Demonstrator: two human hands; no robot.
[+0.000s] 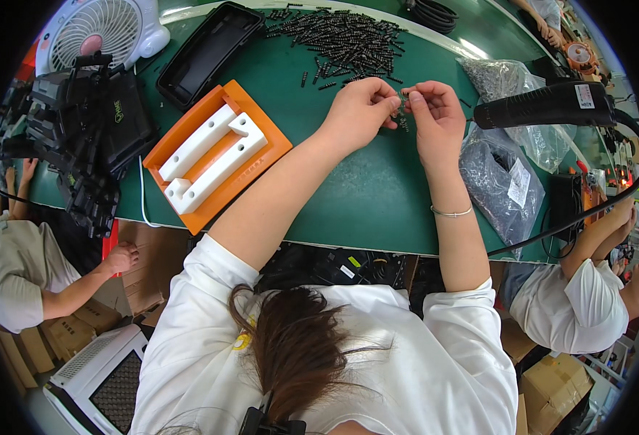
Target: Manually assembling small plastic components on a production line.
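Clock positions are taken from the middle of the view. Both hands are raised at 1 o'clock over the green bench [355, 196], fingertips just beside each other. Left hand [366, 109]: thumb and forefinger pressed together, pinching at the upper end of a small coiled piece [404, 124]. Right hand [439, 119]: thumb and forefinger drawn close at the same piece; whether their tips meet cannot be told, and the detail is too small to say more. The coiled piece shows in and just below the gap between the hands. A bracelet [451, 213] encircles the right wrist. At 12 o'clock lies a loose heap of black coils [345, 40], with strays near the left hand. Cable [435, 16] is coiled at 1 o'clock. An orange base [272, 134] carrying two white blocks [221, 167] sits askew at 10 o'clock; beyond it, at 11, a black tray [207, 54] lies tilted. Black parts [127, 119] are heaped at 10, below a white fan [91, 40]. At 2 o'clock a black tool [529, 107] lies across a clear bag [497, 80]; a second bag [490, 188] rests at 3. Co-workers sit at 9 [26, 268] and between 3 and 4 [569, 304].
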